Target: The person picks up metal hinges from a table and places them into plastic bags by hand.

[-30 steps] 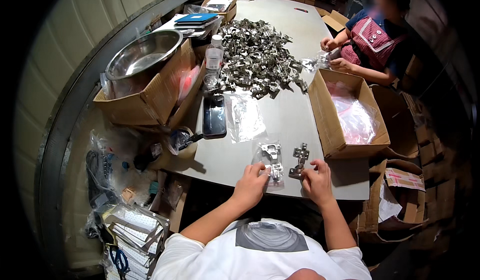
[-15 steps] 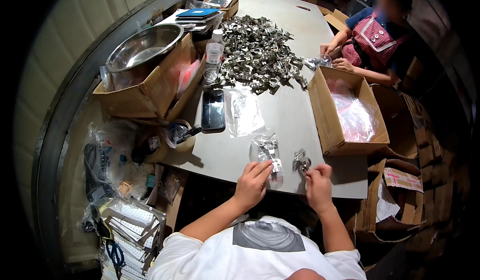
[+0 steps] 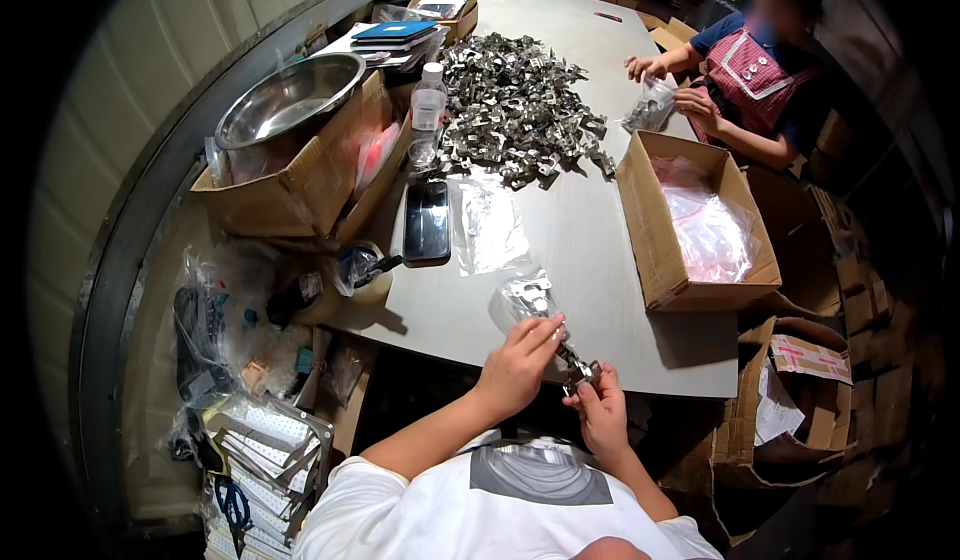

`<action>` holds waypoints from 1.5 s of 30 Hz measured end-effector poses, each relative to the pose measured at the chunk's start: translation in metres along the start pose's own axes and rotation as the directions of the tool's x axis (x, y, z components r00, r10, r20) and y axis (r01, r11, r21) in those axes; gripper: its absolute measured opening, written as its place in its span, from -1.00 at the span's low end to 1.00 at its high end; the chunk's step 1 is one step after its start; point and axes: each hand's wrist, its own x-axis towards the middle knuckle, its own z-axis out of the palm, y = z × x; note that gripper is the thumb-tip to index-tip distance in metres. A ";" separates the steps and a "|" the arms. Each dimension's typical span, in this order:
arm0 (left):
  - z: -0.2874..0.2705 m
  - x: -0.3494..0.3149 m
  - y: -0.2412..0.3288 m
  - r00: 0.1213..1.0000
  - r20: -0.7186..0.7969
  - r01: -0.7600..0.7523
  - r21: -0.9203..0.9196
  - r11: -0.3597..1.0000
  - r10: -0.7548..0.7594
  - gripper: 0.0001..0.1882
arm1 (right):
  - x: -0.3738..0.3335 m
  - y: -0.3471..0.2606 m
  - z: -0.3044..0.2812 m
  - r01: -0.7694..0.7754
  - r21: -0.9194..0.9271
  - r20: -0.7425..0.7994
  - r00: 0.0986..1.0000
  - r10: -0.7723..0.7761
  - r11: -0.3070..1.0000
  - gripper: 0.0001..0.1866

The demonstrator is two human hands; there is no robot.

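Observation:
At the table's near edge, my left hand point(image 3: 518, 365) is closed on the mouth of a clear plastic bag point(image 3: 524, 295), which has shiny metal clips inside it. My right hand point(image 3: 603, 415) pinches several loose metal clips point(image 3: 580, 368) close beside the bag's near end. Whether any of these clips are inside the opening is hard to make out. Farther up the table lies a large heap of the same bent metal clips point(image 3: 525, 110). A flat clear bag point(image 3: 487, 225) and a black phone point(image 3: 427, 222) lie between the heap and my hands.
On the right stands a cardboard box point(image 3: 655, 230) of clear bags. Beyond it a co-worker's hands point(image 3: 697, 108) handle a filled clear bag point(image 3: 651, 105). A water bottle point(image 3: 429, 100) stands left of the heap, near a box bearing a steel bowl point(image 3: 290, 100).
My right hand has moved left with the clips to the bag. My left hand has tilted the bag's near end toward them. The co-worker's bag is now raised into fuller view.

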 end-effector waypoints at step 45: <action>-0.107 0.066 0.001 0.935 0.248 -0.167 -0.320 0.933 0.252 -0.89 | 0.047 -0.142 0.023 0.720 -0.693 0.702 0.661 -0.264 -0.039 -0.87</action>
